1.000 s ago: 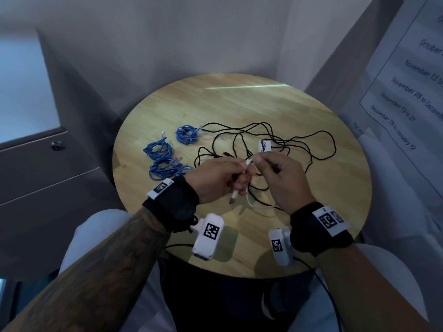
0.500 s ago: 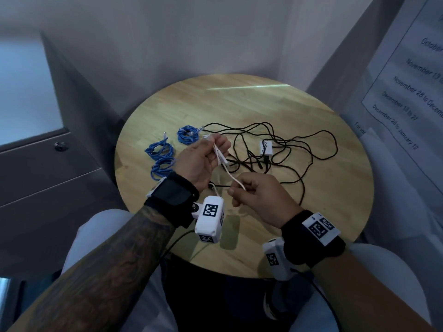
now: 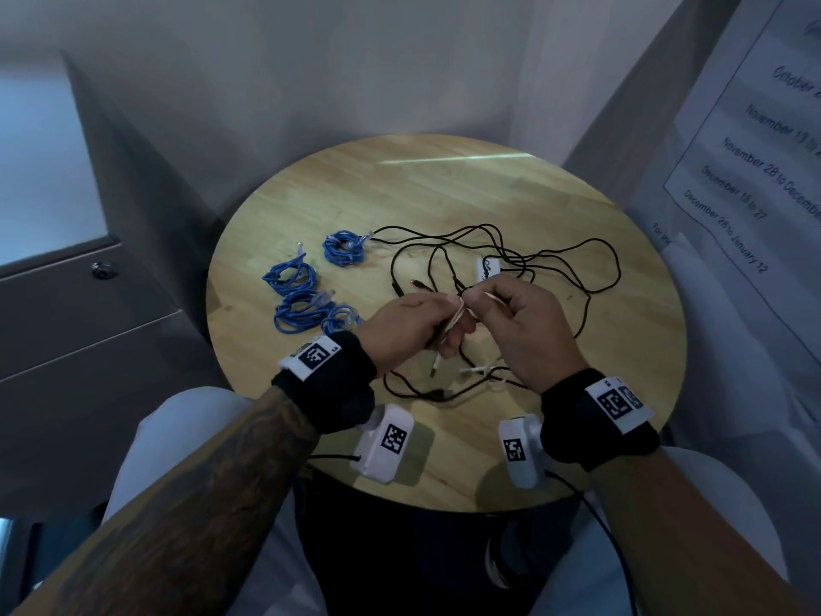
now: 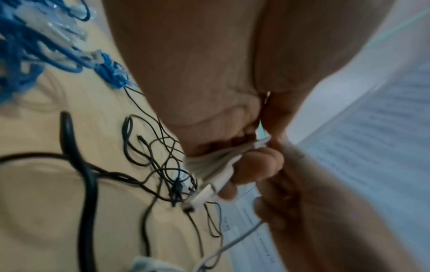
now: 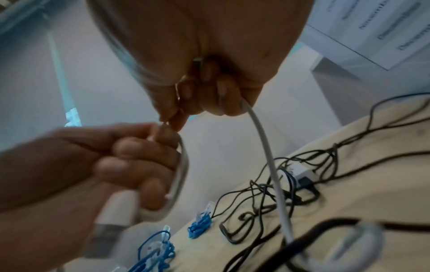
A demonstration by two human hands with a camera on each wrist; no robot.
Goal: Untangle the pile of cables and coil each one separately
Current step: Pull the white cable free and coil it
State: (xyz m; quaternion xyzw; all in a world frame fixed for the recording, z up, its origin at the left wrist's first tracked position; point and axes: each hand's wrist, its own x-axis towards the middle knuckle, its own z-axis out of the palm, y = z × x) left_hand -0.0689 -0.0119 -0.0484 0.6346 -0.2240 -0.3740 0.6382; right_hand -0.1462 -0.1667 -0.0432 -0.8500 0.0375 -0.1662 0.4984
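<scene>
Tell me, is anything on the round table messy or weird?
Yes. The black cables still sprawl in a tangle of crossing loops across the table, while the blue cables lie beside them in neat separate bundles. The left hand and right hand both hold a white cable. Nothing looks broken.

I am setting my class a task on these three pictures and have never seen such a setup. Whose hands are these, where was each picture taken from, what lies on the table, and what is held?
No machine here: a person works bare-handed, wearing cameras. One picture looks down from the head; the other two look along each wrist at the fingers. On the round wooden table lie four coiled blue cables and a loose tangle of black cables. The left hand grips loops of a white cable; the right hand pinches the same cable, apparently coiling it.
</scene>
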